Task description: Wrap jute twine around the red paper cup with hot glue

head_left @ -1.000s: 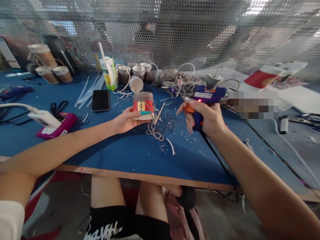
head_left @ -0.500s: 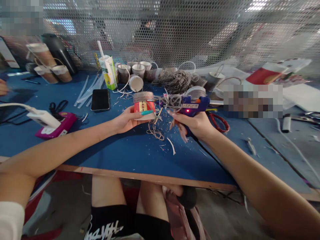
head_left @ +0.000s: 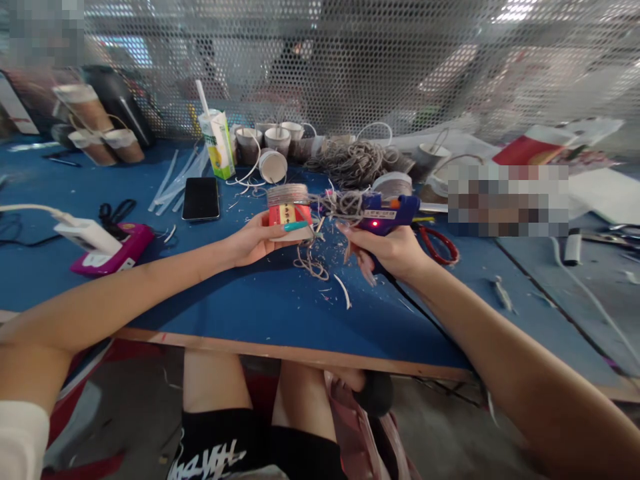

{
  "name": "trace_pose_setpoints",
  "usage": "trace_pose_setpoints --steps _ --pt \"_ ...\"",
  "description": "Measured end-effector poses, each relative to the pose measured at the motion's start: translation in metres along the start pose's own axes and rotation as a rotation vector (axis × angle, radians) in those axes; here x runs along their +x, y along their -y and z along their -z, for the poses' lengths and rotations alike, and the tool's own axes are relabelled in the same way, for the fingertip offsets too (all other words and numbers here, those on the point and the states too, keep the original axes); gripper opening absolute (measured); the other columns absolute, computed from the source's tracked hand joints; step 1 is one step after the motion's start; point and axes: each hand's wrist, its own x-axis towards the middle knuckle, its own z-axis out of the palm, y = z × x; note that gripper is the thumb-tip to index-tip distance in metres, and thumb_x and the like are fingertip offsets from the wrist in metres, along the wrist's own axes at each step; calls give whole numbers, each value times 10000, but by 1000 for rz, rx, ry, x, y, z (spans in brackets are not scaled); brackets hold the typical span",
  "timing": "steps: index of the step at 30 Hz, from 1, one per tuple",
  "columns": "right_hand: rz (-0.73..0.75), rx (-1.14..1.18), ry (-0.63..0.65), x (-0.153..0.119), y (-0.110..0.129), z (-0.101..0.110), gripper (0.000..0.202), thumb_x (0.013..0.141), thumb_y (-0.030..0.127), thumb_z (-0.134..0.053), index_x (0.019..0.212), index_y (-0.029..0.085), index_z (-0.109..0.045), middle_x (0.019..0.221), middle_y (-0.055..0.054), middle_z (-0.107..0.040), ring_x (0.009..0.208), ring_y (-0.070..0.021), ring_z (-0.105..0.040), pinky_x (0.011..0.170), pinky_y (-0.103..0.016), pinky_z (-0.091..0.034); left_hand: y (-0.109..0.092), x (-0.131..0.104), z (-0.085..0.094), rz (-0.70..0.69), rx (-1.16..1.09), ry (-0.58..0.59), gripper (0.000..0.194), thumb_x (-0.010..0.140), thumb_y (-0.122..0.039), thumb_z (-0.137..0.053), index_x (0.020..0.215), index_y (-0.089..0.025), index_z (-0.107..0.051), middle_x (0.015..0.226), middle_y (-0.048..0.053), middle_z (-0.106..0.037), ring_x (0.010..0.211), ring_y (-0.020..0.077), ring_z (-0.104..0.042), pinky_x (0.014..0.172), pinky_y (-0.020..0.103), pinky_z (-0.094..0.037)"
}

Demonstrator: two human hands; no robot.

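Fingers of left hand (head_left: pixel 254 240) grip red cup (head_left: pixel 287 215) | right hand (head_left: pixel 395 252) clenches glue gun (head_left: pixel 387 212) (light (head_left: pixel 375 224) glowing) | upper left: carton (head_left: pixel 219 145), straw (head_left: pixel 201 96) inside

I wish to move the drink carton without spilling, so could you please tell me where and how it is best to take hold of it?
I would lightly grip the middle of the drink carton by its opposite sides, coming from the front left. It stands upright with flat sides, cups crowd its right, and a straw sticks out on top.
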Motion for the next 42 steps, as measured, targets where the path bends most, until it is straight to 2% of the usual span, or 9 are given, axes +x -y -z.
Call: trace_pose_setpoints --steps 6,9,15,18,24,28,32,35,42 --pt "6 -4 -1 0 0 0 443 855 388 -813 545 232 -539 369 39 -473 259 -107 -441 279 -249 -452 0 -1 0 4 5 1 533 700 -289 -929 1166 -177 -695 1152 99 -805 1117 291 -766 1089 459 -575" --pt "30 -17 7 0 0 0 489 855 438 -818 524 242 -517 354 40 -463 258 -113 -454 306 -262 -483 -1 -1 0 6 -9 -5 553 674 -285 -943 1162 -176 -705 1159 100 -804 1105 288 -768 1084 456 -577" --pt "38 -65 -27 1 -2 0 502 825 498 -854 514 252 -546 326 44 -465 251 -122 -446 301 -284 -470 -2 -2 0 8 -6 7 548 684 -289 -939 1169 -175 -712 1175 111 -803 1148 313 -758 1122 495 -554" --pt "41 -54 -18 0 -2 1 515 829 499 -859 507 257 -538 329 45 -465 257 -122 -455 365 -308 -539 -1 -2 2 5 -3 11 538 709 -302 -926 1185 -175 -711 1211 122 -794 1217 340 -734 1155 521 -527" --pt "-7 -64 -45 -1 -2 3 493 849 458 -842 536 253 -520 351 49 -469 258 -113 -441 351 -303 -504 -2 -2 4 3 -4 47 522 738 -328 -901 1195 -163 -710 1232 134 -794 1243 360 -726 1183 544 -502" --pt "-37 -83 -94 0 -1 3 399 814 331 -829 555 243 -539 347 54 -481 273 -101 -455 346 -259 -477 -4 -4 0 7 -44 19 477 747 -307 -882 1165 -141 -721 1179 136 -810 1196 365 -745 1175 582 -500" --pt "-57 -82 -129 -2 1 1 341 796 256 -765 547 244 -532 324 60 -456 264 -96 -438 313 -237 -415 -6 -6 -3 10 -69 24 432 781 -272 -825 1173 -123 -722 1205 159 -802 1249 391 -717 1187 612 -473" --pt "-53 -88 -167 -4 3 -2 328 798 235 -734 548 246 -521 331 61 -453 278 -90 -433 334 -234 -427 -7 -7 -3 28 -78 15 424 794 -260 -793 1188 -117 -727 1220 169 -795 1295 402 -691 1195 612 -463" --pt "-67 -99 -182 -6 4 -5 323 805 225 -723 558 246 -517 338 61 -446 293 -92 -435 350 -241 -429 -8 -8 -6 15 -71 50 525 719 -299 -869 1194 -132 -719 1243 150 -785 1241 381 -718 1180 593 -485"
